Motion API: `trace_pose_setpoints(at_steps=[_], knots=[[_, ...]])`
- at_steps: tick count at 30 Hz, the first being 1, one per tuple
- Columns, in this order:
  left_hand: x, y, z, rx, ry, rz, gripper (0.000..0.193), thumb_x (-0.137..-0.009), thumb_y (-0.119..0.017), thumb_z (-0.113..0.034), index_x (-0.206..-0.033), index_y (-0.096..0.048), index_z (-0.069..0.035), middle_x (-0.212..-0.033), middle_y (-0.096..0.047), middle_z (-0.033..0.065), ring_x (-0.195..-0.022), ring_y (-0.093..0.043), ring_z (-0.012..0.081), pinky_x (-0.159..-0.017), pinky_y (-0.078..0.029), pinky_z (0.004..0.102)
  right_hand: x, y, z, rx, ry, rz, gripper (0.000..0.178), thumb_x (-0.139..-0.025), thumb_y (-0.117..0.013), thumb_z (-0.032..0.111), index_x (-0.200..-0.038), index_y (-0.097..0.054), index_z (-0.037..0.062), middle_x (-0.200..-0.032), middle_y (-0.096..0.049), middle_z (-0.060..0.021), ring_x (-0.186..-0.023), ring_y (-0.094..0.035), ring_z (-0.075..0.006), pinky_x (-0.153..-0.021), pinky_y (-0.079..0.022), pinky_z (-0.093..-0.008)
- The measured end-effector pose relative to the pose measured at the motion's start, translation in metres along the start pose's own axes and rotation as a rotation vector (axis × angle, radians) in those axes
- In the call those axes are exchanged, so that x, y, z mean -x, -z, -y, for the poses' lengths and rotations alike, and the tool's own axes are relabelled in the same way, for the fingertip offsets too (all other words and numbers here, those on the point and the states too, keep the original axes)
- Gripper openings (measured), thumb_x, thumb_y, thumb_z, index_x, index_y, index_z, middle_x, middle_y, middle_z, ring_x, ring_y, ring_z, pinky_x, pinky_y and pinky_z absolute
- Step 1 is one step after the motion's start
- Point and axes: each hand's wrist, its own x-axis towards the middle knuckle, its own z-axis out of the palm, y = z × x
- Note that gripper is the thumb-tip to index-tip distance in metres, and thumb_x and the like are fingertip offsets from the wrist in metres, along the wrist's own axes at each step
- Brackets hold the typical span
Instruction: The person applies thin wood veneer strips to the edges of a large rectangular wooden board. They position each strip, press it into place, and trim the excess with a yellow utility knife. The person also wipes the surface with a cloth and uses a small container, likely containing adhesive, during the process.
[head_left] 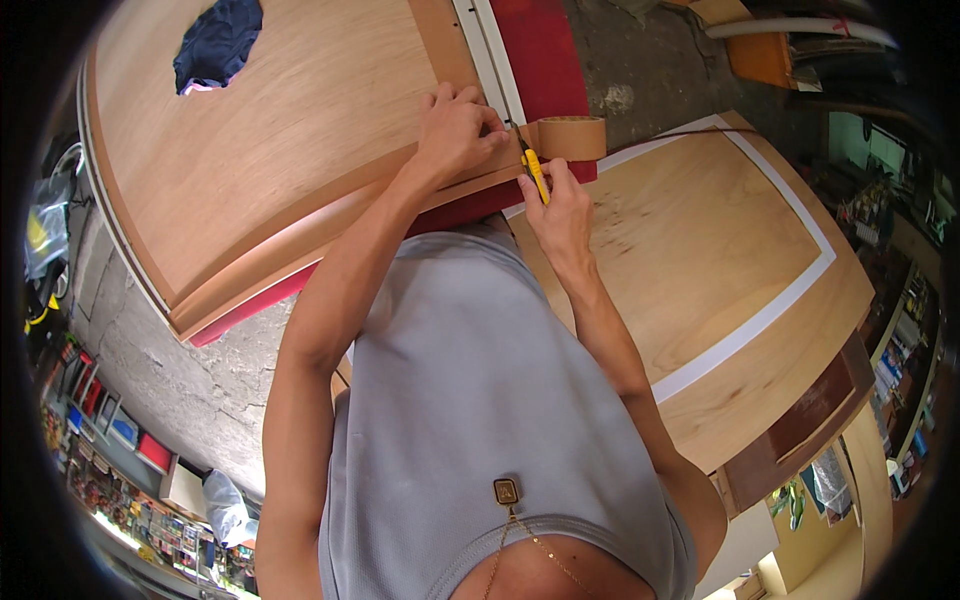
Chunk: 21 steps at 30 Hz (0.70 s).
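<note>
In front of me lies a large wooden panel [290,130] with brown tape [275,245] along its edges. My left hand [458,132] rests on the panel's near right corner, fingers bent and apart, pressing on the taped border. A yellow utility knife [537,175] is gripped in my right hand [562,212], its dark tip against the tape at the corner. Just right of the tip stands a roll of brown packing tape [572,138], with its strip running toward the corner. A white metal-like edge strip [488,55] runs along the panel's right side.
Red material [540,60] shows under the panel. To the right lies another wooden board [700,250] with a white taped border. A dark blue cloth [218,45] lies on the panel's far left. Cluttered shelves [130,500] stand at the lower left, beyond the concrete floor [150,360].
</note>
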Motion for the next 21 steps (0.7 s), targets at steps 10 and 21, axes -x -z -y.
trace_pose_setpoints(at_steps=[10, 21], knots=[[0.0, 0.003, -0.002, 0.005, 0.008, 0.0, 0.018, -0.075, -0.076, -0.038, -0.083, -0.078, -0.021, -0.087, -0.059, -0.0005, -0.097, -0.048, 0.0251, -0.088, -0.032, 0.0412, -0.014, 0.017, 0.027, 0.086, -0.103, 0.152, 0.025, -0.09, -0.065, 0.02, -0.101, -0.049, 0.0042, -0.09, -0.063, -0.0205, -0.082, -0.064, -0.0447, -0.065, -0.048, -0.0528], [-0.001, 0.003, -0.003, 0.023, 0.023, 0.018, 0.018, -0.074, -0.078, -0.036, -0.083, -0.078, -0.021, -0.088, -0.06, 0.0005, -0.099, -0.048, 0.0254, -0.088, -0.032, 0.0414, -0.002, 0.027, 0.029, 0.136, -0.134, 0.19, 0.026, -0.089, -0.067, 0.019, -0.099, -0.049, 0.0031, -0.089, -0.064, -0.0201, -0.082, -0.062, -0.0434, -0.066, -0.047, -0.0496]])
